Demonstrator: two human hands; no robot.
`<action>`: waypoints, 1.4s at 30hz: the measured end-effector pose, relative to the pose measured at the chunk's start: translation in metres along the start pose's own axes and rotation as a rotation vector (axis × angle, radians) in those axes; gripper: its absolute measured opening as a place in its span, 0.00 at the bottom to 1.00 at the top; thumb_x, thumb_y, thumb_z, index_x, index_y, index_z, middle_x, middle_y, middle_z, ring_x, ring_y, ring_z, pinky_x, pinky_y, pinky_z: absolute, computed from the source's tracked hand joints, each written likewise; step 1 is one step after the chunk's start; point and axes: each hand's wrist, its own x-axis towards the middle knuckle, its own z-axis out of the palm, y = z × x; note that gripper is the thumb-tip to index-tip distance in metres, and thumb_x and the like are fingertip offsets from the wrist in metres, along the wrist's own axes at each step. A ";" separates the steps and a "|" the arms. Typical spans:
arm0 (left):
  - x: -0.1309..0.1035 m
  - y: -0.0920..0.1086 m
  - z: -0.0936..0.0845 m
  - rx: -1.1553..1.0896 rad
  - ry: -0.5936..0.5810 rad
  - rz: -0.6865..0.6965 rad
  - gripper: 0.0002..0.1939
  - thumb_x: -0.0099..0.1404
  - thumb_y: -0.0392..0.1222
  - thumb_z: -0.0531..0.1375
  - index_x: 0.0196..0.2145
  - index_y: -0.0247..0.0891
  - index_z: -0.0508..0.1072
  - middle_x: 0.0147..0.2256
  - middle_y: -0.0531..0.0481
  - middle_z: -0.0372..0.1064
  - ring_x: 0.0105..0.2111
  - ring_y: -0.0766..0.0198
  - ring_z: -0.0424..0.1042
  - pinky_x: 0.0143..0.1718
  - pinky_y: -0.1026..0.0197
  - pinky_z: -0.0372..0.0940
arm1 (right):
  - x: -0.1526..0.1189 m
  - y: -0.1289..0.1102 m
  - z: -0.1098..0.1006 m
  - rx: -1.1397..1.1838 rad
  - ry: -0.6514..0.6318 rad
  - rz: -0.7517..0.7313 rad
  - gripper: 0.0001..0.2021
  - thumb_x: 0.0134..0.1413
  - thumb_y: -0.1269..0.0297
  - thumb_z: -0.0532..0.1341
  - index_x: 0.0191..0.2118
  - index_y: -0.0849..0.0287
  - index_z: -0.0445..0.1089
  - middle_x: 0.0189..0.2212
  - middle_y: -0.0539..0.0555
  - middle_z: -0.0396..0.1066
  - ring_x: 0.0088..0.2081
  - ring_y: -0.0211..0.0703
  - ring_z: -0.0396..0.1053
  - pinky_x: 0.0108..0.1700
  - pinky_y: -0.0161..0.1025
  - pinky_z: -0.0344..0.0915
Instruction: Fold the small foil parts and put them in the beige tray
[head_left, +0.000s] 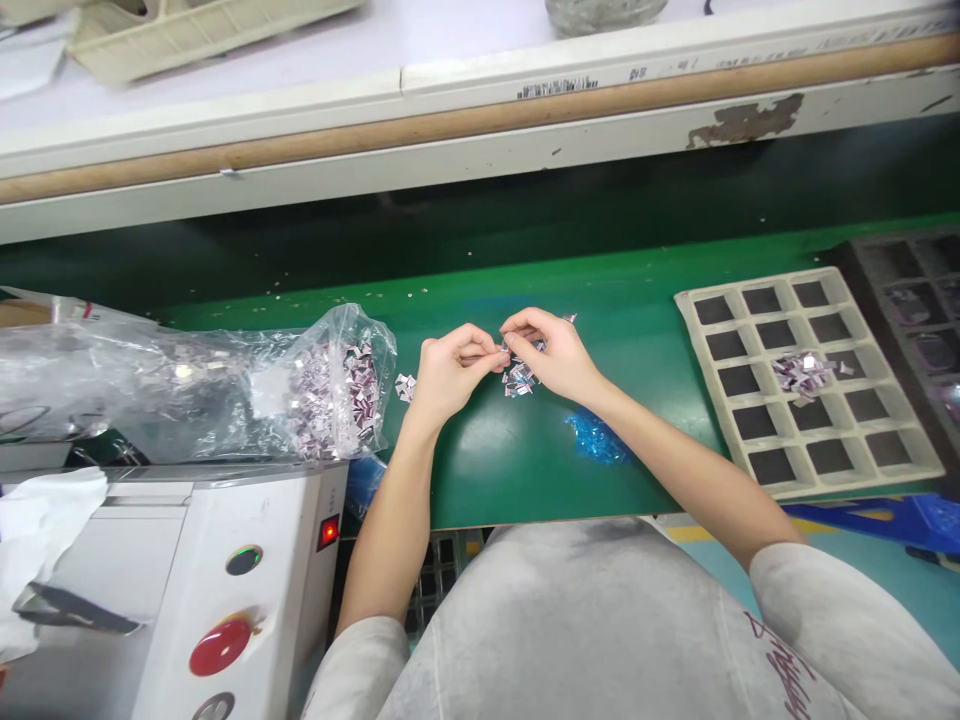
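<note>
Over the green table, my left hand [456,372] and my right hand [553,352] meet at the fingertips, both pinched closed. What sits between the fingers is too small to name; it may be one of the small flat pieces. Just below the fingertips lies a loose pile of small silvery and purplish flat pieces [519,380]. A smaller cluster of the same pieces [406,387] shows left of my left wrist. Under my right forearm, a heap of blue shiny film bits [596,438] rests on the table.
A clear plastic bag [352,390] full of similar pieces lies left. A cream compartment tray [814,385] with a pile of pieces stands right, beside a dark tray [919,300]. A white machine [285,560] with a red button is at lower left. A white shelf [450,150] crosses behind.
</note>
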 end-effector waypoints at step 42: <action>-0.008 0.019 -0.041 0.233 -0.184 -0.082 0.10 0.61 0.45 0.73 0.34 0.41 0.77 0.30 0.49 0.81 0.31 0.56 0.83 0.36 0.58 0.78 | 0.040 0.055 -0.033 -0.725 0.130 -0.041 0.11 0.68 0.67 0.61 0.49 0.53 0.80 0.50 0.61 0.71 0.54 0.63 0.68 0.62 0.67 0.68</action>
